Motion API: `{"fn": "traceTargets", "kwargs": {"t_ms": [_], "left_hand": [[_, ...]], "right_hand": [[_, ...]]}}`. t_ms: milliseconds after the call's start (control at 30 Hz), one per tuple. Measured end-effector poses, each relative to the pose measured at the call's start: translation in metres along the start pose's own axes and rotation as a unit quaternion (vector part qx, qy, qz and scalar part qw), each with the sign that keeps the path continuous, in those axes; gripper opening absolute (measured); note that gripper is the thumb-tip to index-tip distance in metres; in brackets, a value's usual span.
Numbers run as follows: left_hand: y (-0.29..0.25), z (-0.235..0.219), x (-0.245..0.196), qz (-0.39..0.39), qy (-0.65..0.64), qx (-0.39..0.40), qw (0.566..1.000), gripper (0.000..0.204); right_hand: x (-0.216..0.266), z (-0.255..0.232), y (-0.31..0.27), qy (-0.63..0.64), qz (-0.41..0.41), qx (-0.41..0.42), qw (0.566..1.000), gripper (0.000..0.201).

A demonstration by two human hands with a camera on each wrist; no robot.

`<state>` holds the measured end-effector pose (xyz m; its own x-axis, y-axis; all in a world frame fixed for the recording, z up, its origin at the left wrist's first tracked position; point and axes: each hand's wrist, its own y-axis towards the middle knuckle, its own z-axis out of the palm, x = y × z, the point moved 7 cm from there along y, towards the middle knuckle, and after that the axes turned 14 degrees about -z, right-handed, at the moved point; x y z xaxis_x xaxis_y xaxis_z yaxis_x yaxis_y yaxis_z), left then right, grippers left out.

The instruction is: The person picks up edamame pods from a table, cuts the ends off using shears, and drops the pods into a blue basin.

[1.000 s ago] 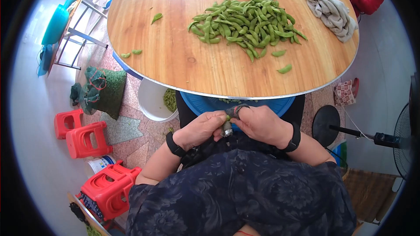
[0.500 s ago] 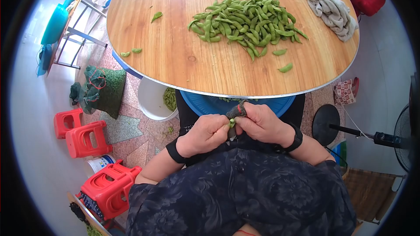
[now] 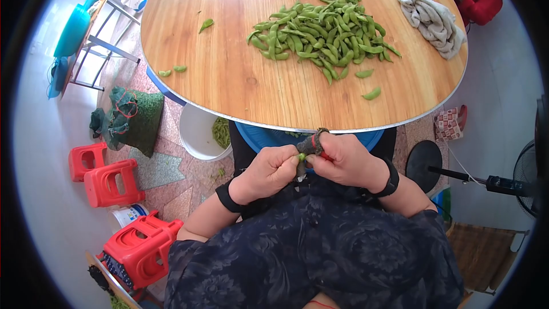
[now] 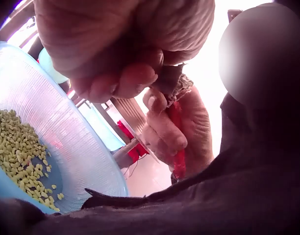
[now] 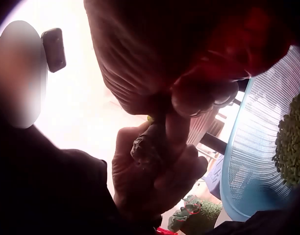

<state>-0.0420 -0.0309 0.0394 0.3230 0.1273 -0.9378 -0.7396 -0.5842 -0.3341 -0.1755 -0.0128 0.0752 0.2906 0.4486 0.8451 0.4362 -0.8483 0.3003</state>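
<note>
Over the lap, my left hand (image 3: 264, 176) and right hand (image 3: 355, 163) meet in the head view, pinching a small green soybean pod (image 3: 302, 157) between thumbs and fingers. Most of the pod is covered by the fingers. A dark cloth finger wrap (image 3: 309, 145) with a red band sits on a right-hand finger, and another grey wrap (image 5: 144, 149) covers a left-hand finger in the right wrist view. Something red (image 4: 178, 142) lies along the right palm in the left wrist view. Below the hands, a blue mesh basket (image 4: 76, 147) holds shelled beans (image 4: 22, 159).
A heap of soybean pods (image 3: 326, 34) lies on the round wooden table (image 3: 200, 80), with a grey cloth (image 3: 432, 20) at its right. A white bucket (image 3: 191, 131) stands left of my legs, near red stools (image 3: 114, 183). To the right is a fan (image 3: 497, 184); a person in red (image 3: 483, 0) sits beyond.
Both hands have shifted slightly; the left fingers have curled in and its knuckles have turned up. The green pod now shows between the thumbs. The heap on the table looks the same.
</note>
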Motion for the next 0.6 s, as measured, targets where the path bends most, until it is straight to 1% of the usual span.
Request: {"fn": "traceTargets", "kwargs": {"t_ms": [67,100,167,267,300,367,400,433,467,500,533,567,600], "left_hand": [[0.001,0.0,-0.002,-0.001,-0.017,-0.011,1.0,0.023],[0.002,0.001,-0.003,0.0,-0.017,-0.011,1.0,0.023],[0.003,0.0,-0.004,-0.001,-0.026,-0.029,0.999,0.023],[0.004,0.0,-0.006,-0.007,-0.019,-0.03,0.999,0.022],[0.004,-0.001,-0.006,-0.007,-0.019,-0.03,0.999,0.022],[0.004,0.0,-0.016,0.053,0.071,-0.053,0.995,0.014],[0.006,-0.001,-0.02,0.054,0.071,-0.053,0.995,0.014],[0.002,0.001,-0.043,0.16,0.209,-0.11,0.958,0.012],[-0.005,0.008,-0.063,0.262,0.34,-0.163,0.889,0.015],[-0.006,0.01,-0.067,0.254,0.377,-0.189,0.87,0.02],[-0.006,0.011,-0.07,0.257,0.377,-0.189,0.87,0.02],[-0.005,0.01,-0.072,0.257,0.395,-0.206,0.858,0.019],[-0.004,0.01,-0.075,0.258,0.412,-0.223,0.845,0.019]], "right_hand": [[0.005,0.0,0.001,-0.051,-0.045,-0.014,0.998,0.02],[0.004,0.0,0.001,-0.052,-0.045,-0.015,0.998,0.02],[0.006,-0.001,0.002,-0.088,-0.074,-0.023,0.993,0.021],[0.002,-0.001,0.001,-0.102,-0.086,-0.029,0.991,0.021],[0.002,-0.002,0.002,-0.101,-0.086,-0.029,0.991,0.021],[0.0,-0.005,0.003,-0.055,-0.042,-0.03,0.997,0.018],[0.005,-0.01,0.007,-0.056,-0.042,-0.031,0.997,0.018],[0.003,-0.013,0.01,0.027,0.025,-0.006,0.999,0.018],[0.0,-0.01,0.01,0.108,0.091,0.018,0.99,0.017],[0.002,-0.012,0.01,0.106,0.091,0.016,0.99,0.017],[-0.001,-0.012,0.009,0.121,0.131,0.012,0.984,0.016],[-0.004,-0.012,0.007,0.134,0.169,0.008,0.976,0.015],[-0.005,-0.011,0.006,0.131,0.168,0.006,0.977,0.015]]}}
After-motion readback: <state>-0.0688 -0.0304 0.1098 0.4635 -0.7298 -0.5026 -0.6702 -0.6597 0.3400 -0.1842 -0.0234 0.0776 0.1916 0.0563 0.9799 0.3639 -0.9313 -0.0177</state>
